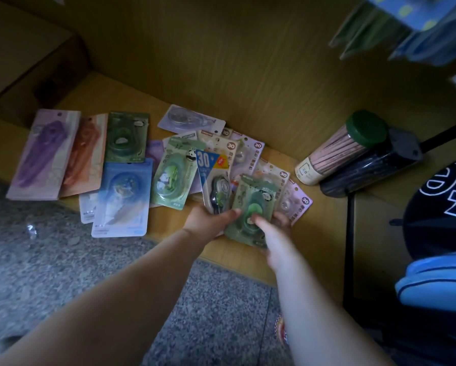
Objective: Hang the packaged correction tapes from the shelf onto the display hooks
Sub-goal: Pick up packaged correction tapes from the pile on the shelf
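Observation:
Several packaged correction tapes lie spread on a low wooden shelf (248, 257). My left hand (208, 223) grips the lower end of a blue and yellow pack marked 30 (212, 178), thumb reaching right. My right hand (271, 233) holds a dark green pack (253, 204) at the shelf's front edge, thumb on its face and fingers behind. Beige packs marked 30 (282, 178) fan out behind these. A light green panda pack (172, 175), a blue pack (124, 196), a purple pack (43, 154) and an orange pack (85, 154) lie further left. No display hooks are in view.
A clear tube of pencils with a green lid (340, 149) and a dark tube (372, 167) lie at the shelf's right. A black metal post (349, 249) stands beside them. A cardboard box (29, 75) sits back left. Speckled stone floor (63, 273) lies below.

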{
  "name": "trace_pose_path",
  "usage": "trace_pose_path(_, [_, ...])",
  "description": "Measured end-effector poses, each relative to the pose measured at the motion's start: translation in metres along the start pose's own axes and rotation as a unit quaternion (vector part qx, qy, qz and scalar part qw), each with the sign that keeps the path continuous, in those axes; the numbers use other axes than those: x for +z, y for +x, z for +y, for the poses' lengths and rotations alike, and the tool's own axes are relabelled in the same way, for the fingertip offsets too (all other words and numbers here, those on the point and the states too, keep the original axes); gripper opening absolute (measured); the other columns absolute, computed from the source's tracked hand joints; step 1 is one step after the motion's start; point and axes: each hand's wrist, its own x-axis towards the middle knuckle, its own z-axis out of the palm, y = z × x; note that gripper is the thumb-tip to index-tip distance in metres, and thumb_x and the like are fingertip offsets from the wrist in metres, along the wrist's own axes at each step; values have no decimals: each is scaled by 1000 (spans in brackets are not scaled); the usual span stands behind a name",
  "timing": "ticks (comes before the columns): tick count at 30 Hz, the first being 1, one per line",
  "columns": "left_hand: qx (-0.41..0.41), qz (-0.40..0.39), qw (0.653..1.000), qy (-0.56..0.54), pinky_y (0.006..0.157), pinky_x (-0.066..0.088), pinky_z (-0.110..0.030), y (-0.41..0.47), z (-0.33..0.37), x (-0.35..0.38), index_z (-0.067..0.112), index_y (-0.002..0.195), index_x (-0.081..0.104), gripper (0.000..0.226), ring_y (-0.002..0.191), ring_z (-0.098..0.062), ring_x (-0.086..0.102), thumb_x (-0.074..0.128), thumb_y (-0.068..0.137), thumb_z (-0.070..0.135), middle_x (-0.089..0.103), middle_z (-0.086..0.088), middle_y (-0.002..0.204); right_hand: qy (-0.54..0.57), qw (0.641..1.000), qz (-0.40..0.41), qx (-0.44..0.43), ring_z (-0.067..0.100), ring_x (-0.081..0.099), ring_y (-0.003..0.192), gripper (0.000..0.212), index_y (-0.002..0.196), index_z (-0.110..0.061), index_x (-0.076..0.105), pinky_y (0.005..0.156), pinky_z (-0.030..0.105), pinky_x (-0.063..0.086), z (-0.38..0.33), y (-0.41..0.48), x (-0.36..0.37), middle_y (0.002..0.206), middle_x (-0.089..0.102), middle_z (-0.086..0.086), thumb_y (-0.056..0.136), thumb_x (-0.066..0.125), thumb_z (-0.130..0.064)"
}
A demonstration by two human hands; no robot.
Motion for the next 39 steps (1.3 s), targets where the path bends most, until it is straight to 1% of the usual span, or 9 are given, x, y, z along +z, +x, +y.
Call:
trace_pose_path(4, [17, 27, 999, 6, 64, 54, -23, 1, 5, 2, 8, 100, 64, 31, 75, -15, 59, 76, 71, 9, 63, -3, 87, -83, 995, 1, -63, 18, 55, 79, 24, 98, -15, 51, 57, 15, 43, 4, -3, -10, 86, 59, 1, 81, 64, -4])
trace_pose_path(8, [17, 57, 998, 36, 81, 52, -34, 5, 1, 1, 1, 110, 61, 37, 91, -28, 61, 71, 74, 3, 64, -13, 101, -129, 983, 73, -109, 24, 53, 99, 21, 79, -17, 50, 67, 24, 46, -4, 2, -4, 113, 54, 9, 77, 70, -14])
trace_pose_path(11, [0, 42, 998, 44, 71, 51, -33, 5, -2, -4, 1, 109, 60, 33, 88, -29, 60, 69, 76, 3, 60, -11, 94, -70, 989, 75, -104, 22, 53, 88, 25, 68, -16, 46, 58, 22, 44, -20, 9, 1, 104, 56, 13, 80, 68, -12])
trace_pose_path(14, [-15, 30, 999, 32, 56, 49, -26, 5, -5, -10, 10, 100, 58, 22, 73, -22, 59, 67, 80, 9, 60, -7, 83, -74, 990, 77, -95, 24, 59, 89, 11, 81, -8, 57, 79, 35, 51, -39, 20, 3, 110, 64, 18, 80, 68, -13])
trace_pose_path(18, [-8, 6, 1000, 17, 48, 49, -20, 3, -6, -13, 14, 94, 54, 16, 62, -9, 56, 63, 84, 8, 57, 2, 72, -186, 976, 69, -89, 32, 57, 112, 26, 99, -6, 59, 98, 40, 47, -56, 35, 15, 124, 60, 17, 77, 71, -12])
trace_pose_path(23, [-11, -7, 1000, 12, 56, 49, -22, 1, -6, -18, 14, 93, 52, 13, 65, -11, 55, 61, 85, 8, 57, 2, 73, -163, 983, 30, -80, 31, 41, 132, 91, 145, -16, 14, 108, 40, 35, -52, 37, 21, 145, 39, 12, 76, 73, -16])
trace_pose_path(29, [-19, -7, 1000, -23, 63, 50, -27, -7, -8, -22, 14, 97, 51, 10, 69, -13, 55, 56, 89, 9, 57, -1, 76, -20, 997, 2, -68, 29, 60, 111, 57, 131, -17, 40, 91, 46, 52, -43, 21, 7, 128, 58, 8, 81, 66, -6])
trace_pose_path(34, [-5, -23, 999, -34, 69, 51, -28, -28, 0, -25, 8, 102, 52, 13, 81, -23, 60, 55, 89, 11, 61, -11, 89, 52, 997, -48, -24, 22, 65, 83, 31, 116, -20, 53, 62, 31, 55, -44, -10, -13, 104, 65, 7, 86, 60, -18])
trace_pose_path(39, [32, -22, 992, -119, 68, 52, -28, -77, 26, -33, 10, 100, 49, 12, 73, -13, 55, 54, 90, 13, 56, -2, 82, 23, 992, -116, -45, 19, 64, 79, 11, 97, -21, 62, 62, 31, 54, -53, -71, -24, 93, 67, 4, 90, 54, -18])
